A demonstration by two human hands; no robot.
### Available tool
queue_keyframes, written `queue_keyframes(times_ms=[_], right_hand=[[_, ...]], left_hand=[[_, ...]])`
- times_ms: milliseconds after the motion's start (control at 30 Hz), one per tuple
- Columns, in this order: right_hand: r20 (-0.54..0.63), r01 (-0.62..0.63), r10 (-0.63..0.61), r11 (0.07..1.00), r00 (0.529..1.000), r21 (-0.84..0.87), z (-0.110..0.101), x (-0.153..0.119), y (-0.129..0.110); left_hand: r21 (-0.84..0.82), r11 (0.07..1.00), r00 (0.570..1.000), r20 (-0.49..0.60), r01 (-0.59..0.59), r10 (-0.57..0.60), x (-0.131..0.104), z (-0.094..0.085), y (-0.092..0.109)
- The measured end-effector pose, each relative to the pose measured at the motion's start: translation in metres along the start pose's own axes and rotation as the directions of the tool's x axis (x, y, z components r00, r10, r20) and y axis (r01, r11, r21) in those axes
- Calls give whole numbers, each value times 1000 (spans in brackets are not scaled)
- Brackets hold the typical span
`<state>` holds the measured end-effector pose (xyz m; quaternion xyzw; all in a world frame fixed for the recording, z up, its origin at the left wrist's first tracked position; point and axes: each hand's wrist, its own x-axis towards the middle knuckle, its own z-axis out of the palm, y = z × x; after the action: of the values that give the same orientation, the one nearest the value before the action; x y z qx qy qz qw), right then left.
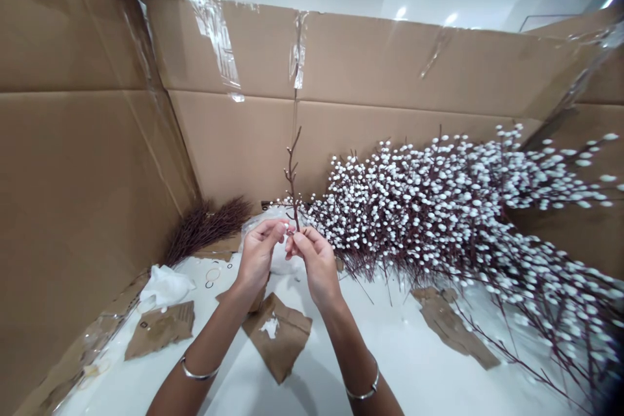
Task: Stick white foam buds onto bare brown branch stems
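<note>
Upright in front of me stands a thin brown artificial branch (291, 172) with short bare side twigs. My right hand (316, 260) pinches its lower end between thumb and fingers. Close beside it, my left hand (259, 250) is closed at the fingertips on a small white bud (286, 226), right at the branch's lower twigs. The fingers partly hide the bud and where it meets the branch. To the right lies a large heap of brown branches covered in white buds (419, 201).
Bare brown branches (209, 227) are bundled at the back left. Cardboard walls (234, 149) surround the white table (385, 351). Torn cardboard pieces (280, 344), a white crumpled wad (166, 285), rubber bands (212, 275) and clear plastic (277, 263) lie about.
</note>
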<state>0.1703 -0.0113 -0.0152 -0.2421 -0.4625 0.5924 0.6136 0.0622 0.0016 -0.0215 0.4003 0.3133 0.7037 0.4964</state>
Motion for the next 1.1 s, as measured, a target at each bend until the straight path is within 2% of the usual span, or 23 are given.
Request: queue_keyframes(times_ms=[100, 267, 1100], right_hand=[[-23, 21, -22, 1000, 999, -14, 0, 1, 3], [-48, 53, -55, 998, 997, -44, 0, 1, 4], [-131, 90, -112, 982, 985, -167, 4, -3, 3]], left_hand=[[-91, 995, 999, 36, 39, -36, -1, 4, -1], [-115, 993, 1000, 3, 10, -10, -2, 6, -1], [53, 994, 994, -44, -93, 95, -1, 1, -4]])
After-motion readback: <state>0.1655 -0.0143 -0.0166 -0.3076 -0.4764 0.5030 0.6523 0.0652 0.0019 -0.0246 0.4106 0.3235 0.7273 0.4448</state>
